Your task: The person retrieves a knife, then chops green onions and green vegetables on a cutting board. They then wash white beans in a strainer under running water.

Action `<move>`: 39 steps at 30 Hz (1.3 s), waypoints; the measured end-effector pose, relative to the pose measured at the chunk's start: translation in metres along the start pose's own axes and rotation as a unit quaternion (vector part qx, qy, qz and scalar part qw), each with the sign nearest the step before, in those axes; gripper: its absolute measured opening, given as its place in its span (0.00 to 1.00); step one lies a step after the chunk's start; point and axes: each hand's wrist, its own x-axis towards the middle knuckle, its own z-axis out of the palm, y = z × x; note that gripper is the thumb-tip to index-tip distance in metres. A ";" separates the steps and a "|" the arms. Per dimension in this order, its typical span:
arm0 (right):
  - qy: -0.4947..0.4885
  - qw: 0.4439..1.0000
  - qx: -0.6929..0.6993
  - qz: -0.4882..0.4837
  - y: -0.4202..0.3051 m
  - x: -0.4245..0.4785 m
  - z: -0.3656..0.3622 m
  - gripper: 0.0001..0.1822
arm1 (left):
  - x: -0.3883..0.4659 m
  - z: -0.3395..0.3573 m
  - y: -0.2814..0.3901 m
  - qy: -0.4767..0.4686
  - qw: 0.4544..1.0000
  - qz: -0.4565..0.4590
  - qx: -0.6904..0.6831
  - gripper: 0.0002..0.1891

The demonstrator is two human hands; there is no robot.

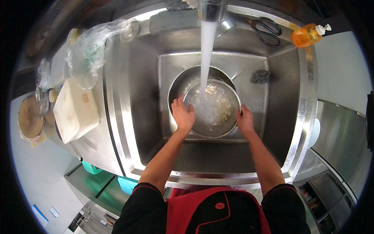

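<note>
My left hand holds the left side of a round metal vessel, its thumb over the rim. On the opposite side, my right hand grips the rim, with a small dark part showing by its fingers. I cannot tell whether the vessel is a fine sieve or a bowl. Pale chopped food pieces lie in it, under a stream of water from the faucet. A larger metal bowl sits behind and partly under it in the stainless steel sink.
A steel wool scrubber lies in the sink at right. Black-handled scissors rest at the back rim, near an orange pump bottle. On the left counter are a white plastic container, a clear plastic bag and a round wooden board.
</note>
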 end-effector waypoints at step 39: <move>-0.113 0.931 -0.131 -0.321 -0.062 -0.066 -0.158 0.30 | -0.071 -0.092 0.107 -0.446 0.795 -0.308 -0.273 0.16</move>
